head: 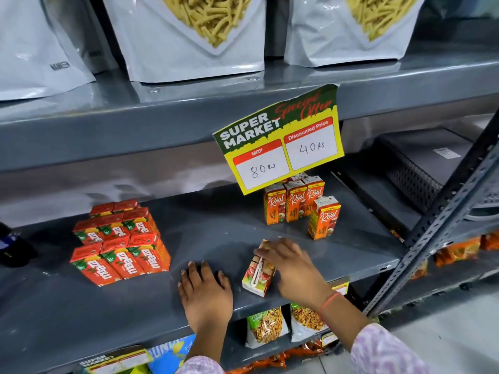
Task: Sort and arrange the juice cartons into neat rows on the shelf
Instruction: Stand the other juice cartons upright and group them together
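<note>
On the grey shelf (210, 228), a block of red Maaza cartons (121, 244) stands at the left in stacked rows. Orange Real cartons (294, 202) stand in a group at the back right, and one more Real carton (324, 218) stands apart in front of them. A small carton with a straw on its back (258, 273) stands tilted near the front edge. My right hand (291, 265) rests on its top and right side, fingers curled over it. My left hand (205, 287) lies flat on the shelf to its left, fingers apart, holding nothing.
A yellow and green price sign (280, 139) hangs from the upper shelf over the Real cartons. Large white snack bags (194, 36) stand on the shelf above. Snack packets (267, 325) fill the shelf below. A slanted metal upright (437, 228) crosses at the right.
</note>
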A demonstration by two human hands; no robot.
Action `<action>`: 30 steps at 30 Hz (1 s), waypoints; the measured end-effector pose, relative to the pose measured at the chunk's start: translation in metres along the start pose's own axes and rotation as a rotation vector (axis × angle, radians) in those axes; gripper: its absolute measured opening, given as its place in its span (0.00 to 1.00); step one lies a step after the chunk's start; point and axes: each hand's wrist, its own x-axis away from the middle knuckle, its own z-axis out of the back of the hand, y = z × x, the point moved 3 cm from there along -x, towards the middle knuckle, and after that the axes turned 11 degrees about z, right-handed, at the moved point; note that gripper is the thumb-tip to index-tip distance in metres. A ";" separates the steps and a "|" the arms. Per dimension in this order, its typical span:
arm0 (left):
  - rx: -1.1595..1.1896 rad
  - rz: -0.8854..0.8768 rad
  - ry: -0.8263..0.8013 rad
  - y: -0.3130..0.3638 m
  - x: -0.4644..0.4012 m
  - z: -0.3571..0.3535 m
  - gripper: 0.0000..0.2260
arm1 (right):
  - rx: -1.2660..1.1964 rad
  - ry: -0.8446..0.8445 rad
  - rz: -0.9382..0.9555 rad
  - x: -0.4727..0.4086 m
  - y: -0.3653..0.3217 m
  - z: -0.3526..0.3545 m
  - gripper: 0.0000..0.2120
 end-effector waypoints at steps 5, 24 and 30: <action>-0.004 -0.028 0.009 0.000 0.001 0.001 0.21 | 0.200 -0.247 0.251 -0.011 -0.026 -0.010 0.29; -0.020 -0.025 0.002 0.005 0.003 0.008 0.25 | -0.632 -0.022 -0.252 -0.031 0.041 0.057 0.29; -0.015 -0.016 -0.019 0.005 0.003 0.008 0.26 | -0.633 -0.024 -0.280 -0.045 0.061 0.076 0.29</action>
